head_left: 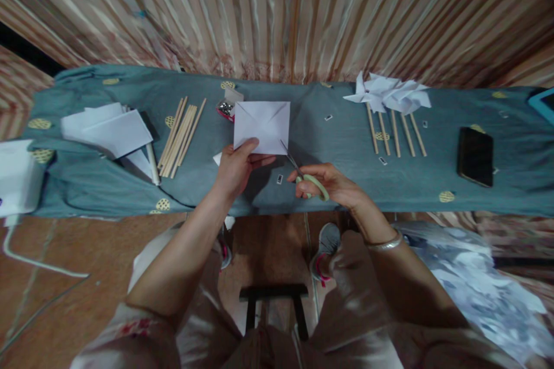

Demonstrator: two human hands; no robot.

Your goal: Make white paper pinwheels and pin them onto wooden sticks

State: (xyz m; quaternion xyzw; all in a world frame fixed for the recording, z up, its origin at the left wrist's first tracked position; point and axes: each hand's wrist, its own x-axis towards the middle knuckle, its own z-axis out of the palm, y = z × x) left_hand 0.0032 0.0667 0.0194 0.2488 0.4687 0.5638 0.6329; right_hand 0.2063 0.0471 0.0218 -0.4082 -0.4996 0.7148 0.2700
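A white paper square with diagonal creases is held up over the table by my left hand, thumb on top and fingers beneath its lower edge. My right hand grips the green handles of a pair of scissors. The scissor blades point up and left, and their tips are at the paper's lower right corner. Just behind the paper, at its upper left, sits a small open box of shiny metal bits, partly hidden by the sheet.
Wooden sticks and a stack of white paper lie left on the green cloth. Several paper pinwheels on sticks are at the right, beside a black phone. A white device stands far left.
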